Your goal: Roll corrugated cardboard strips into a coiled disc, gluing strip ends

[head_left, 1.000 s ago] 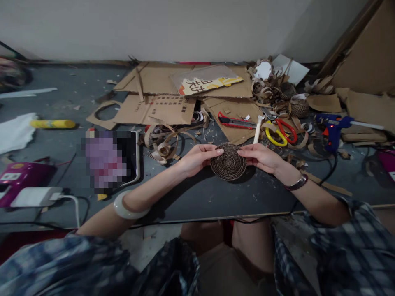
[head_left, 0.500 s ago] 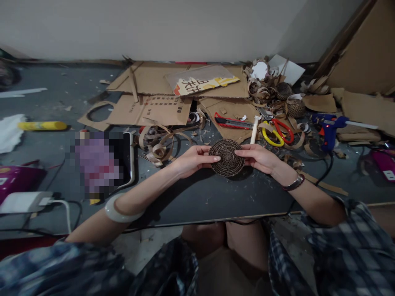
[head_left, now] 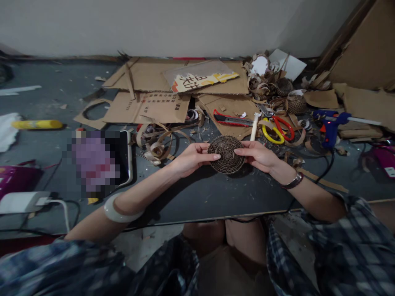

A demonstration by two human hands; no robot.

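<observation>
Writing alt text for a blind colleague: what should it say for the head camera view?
A left hand and right hand hold a coiled corrugated-cardboard disc over a dark workbench. Around it lie cardboard sheets, cardboard strips, a red utility knife, red-and-yellow scissors and a blue hot glue gun.

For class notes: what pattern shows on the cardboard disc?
The cardboard disc shows concentric brown rings, best in the head view.

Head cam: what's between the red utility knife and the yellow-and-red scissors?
In the head view, a white stick lies between the red utility knife and the scissors, standing out at an angle. Its exact material can't be told.
</observation>
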